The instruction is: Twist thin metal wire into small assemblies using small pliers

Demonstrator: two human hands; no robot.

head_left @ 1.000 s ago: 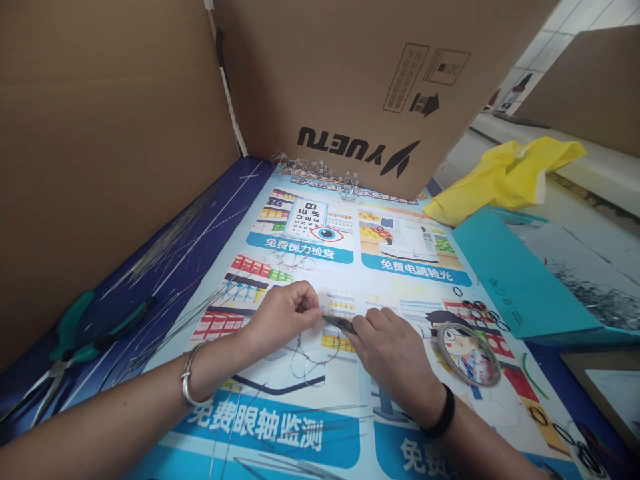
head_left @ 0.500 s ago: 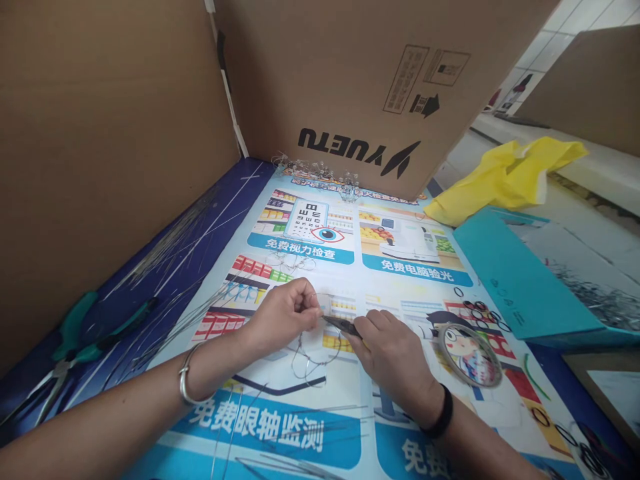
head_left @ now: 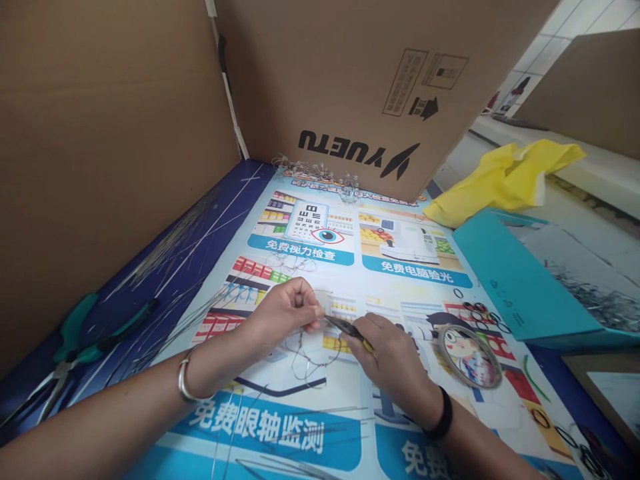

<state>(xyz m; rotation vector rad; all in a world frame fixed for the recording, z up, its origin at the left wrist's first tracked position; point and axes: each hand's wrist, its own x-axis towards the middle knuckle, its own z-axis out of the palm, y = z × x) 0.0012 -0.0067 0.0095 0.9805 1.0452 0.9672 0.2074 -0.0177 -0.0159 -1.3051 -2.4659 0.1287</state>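
Observation:
My left hand point(head_left: 293, 308) pinches a thin bent wire point(head_left: 320, 365) between thumb and fingertips, with its loops hanging below the fingers. My right hand point(head_left: 395, 353) is closed around small pliers point(head_left: 345, 325) with dark jaws and a bit of yellow on the handle. The jaw tips point left and meet the wire right beside my left fingertips. Whether the jaws are clamped on the wire is too small to tell. Under both hands lies a printed poster point(head_left: 345, 427).
Long-nose pliers with green handles point(head_left: 75, 327) lie at left, near loose straight wires point(head_left: 175, 240). Cardboard panels point(head_left: 320, 73) stand behind. Finished-looking wire pieces point(head_left: 350, 187) sit at the back. At right are a tape roll point(head_left: 497, 373), black rings point(head_left: 480, 313), a teal box point(head_left: 525, 287) and yellow cloth point(head_left: 500, 180).
Both hands stay in nearly the same place. The fingers of my right hand have shifted slightly on the pliers, and more of the yellow handle shows. The hanging wire has moved slightly.

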